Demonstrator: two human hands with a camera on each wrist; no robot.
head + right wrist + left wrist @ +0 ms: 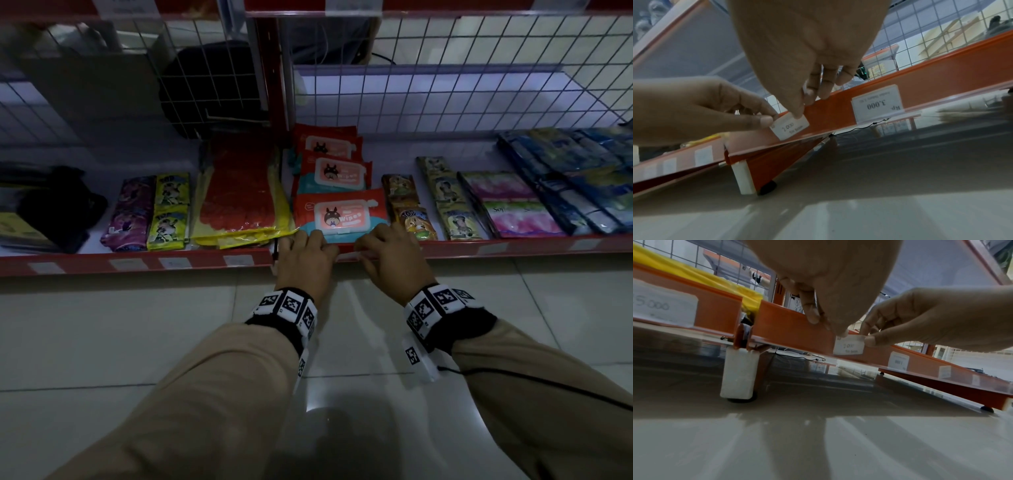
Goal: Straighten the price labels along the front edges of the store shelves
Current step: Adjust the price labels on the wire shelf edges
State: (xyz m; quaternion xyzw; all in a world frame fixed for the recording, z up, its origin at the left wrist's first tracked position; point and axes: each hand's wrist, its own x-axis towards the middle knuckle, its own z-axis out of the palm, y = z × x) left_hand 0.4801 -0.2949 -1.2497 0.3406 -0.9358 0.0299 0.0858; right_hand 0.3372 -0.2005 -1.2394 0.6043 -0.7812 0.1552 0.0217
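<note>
A small white price label (849, 345) marked 2.000 sits in the red front rail (479, 248) of the lowest shelf, slightly askew to the rail. My left hand (310, 246) pinches its left end, as the right wrist view shows (770, 118). My right hand (376, 250) pinches the upper right corner between thumb and forefinger (867, 337). In the head view both hands cover most of the label (346, 257). Other labels sit in the rail: one marked 3.000 (877, 104) to the right and several (174, 263) to the left.
Wipes packs (339, 212) lie on the shelf just behind my hands, beside red gloves in a yellow bag (239, 198) and rows of sachets (411, 219). A red upright (277, 85) splits the two shelf bays. A white foot (737, 374) stands on the tiled floor (137, 325).
</note>
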